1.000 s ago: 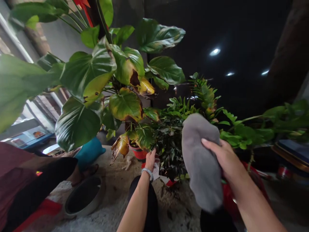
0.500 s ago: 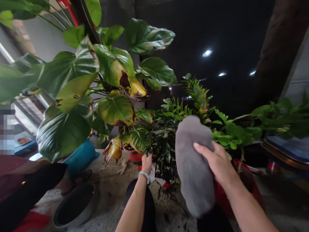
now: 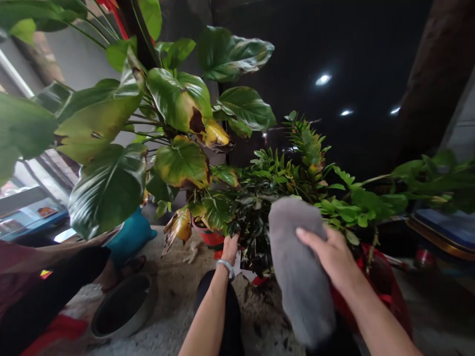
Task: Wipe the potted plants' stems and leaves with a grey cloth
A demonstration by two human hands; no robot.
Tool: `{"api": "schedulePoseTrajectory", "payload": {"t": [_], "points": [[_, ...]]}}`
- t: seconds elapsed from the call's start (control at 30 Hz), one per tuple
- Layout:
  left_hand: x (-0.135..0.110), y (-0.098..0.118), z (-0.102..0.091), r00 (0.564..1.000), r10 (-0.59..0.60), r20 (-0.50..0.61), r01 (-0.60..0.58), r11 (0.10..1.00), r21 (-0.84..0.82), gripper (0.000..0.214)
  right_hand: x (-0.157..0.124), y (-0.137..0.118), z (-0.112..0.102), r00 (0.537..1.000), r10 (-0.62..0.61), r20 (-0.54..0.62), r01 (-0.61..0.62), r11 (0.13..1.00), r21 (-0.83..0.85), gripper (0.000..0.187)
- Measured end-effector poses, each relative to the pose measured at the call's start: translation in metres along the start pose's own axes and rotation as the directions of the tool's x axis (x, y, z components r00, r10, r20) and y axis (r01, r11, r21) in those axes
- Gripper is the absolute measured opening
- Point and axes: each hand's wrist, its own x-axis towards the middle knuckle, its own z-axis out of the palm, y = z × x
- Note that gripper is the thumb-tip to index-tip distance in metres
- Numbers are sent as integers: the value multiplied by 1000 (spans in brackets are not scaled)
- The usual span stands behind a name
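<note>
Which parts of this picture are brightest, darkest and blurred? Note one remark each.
Head view: ceiling lights glare as white spots against a near-black ceiling; daylight from the left gives sheen to the large leaf; the grey cloth in the right hand looks soft at its lower end; the left hand lies in shade beside the red pot.

Grey cloth [image 3: 299, 267], red pots [image 3: 211, 238], green leaves [image 3: 178, 101] blotched yellow-brown.

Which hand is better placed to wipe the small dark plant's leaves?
Probably the right hand: it holds the grey cloth right beside the dark plant. The left hand is lower, near the red pot, without cloth.
</note>
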Motion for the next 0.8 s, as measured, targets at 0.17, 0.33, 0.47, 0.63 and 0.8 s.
{"api": "schedulePoseTrajectory", "payload": {"t": [0.17,0.33,0.47,0.63,0.8], "points": [[2,-12,4,987,-145,76,148,988,-40,35,38,23,21,959,279,-41,-262,935,241,22],[7,-18,0,983,-129,128,131,991,-9,38,-27,67,34,869,441,226,-468,880,83,25],[10,-17,-3,985,-104,139,106,994,-6,36,-34,31,9,927,360,106,-369,926,82,37],[8,-19,-3,995,-83,59,86,995,-51,34,21,5,3,979,182,-93,-154,954,256,32],[5,-16,-5,994,-89,71,91,995,-31,39,-4,53,36,799,567,201,-601,731,323,21]]}}
